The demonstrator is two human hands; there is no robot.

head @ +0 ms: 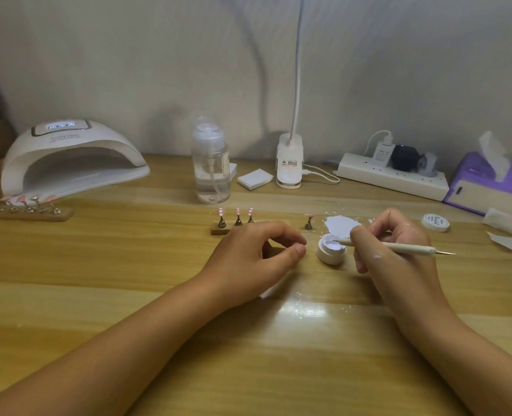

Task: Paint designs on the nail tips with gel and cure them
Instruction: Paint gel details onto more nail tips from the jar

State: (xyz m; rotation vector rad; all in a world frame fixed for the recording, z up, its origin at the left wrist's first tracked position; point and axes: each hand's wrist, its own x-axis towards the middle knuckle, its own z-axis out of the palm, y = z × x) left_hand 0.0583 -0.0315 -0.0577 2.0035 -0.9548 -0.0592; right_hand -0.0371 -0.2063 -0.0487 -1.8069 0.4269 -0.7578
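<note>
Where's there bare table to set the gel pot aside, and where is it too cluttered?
Free: the wide table strip left of the stand the left hand grips, bordered by the lamp and far rack; also the near edge before both hands. Crowded: around the right hand and its pen, where pot, paper scrap, lid and tissue box sit close.

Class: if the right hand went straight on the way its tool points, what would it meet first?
Probably the open gel pot: the right hand holds the tool tip over its rim; depth is unclear.
</note>
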